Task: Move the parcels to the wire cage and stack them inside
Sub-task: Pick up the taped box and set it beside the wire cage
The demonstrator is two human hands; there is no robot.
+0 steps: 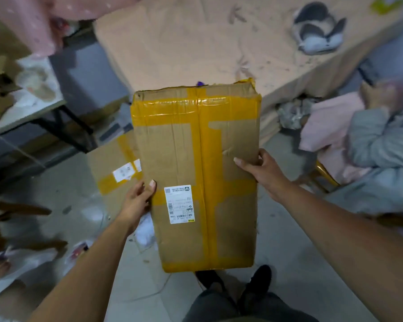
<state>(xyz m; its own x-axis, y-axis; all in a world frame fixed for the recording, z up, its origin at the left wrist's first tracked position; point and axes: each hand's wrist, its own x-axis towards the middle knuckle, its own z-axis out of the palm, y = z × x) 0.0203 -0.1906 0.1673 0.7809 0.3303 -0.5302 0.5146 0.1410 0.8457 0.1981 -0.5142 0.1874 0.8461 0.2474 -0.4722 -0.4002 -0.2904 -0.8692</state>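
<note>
A long cardboard parcel [172, 154] wrapped in yellow tape, with a white shipping label near its lower left, is held in the air in front of me. My left hand [138, 203] grips its left edge, thumb on top. My right hand [261, 168] grips its right edge, thumb on the top face. A second taped parcel [112, 168] with a white label lies on the floor, partly hidden behind the held one. No wire cage is in view.
A big flattened cardboard sheet [196, 43] covers the floor ahead, with a grey and white bag [316, 31] on it. A table [28, 105] stands at the left. A seated person in grey [381, 159] is at the right. Scraps litter the floor [68, 205].
</note>
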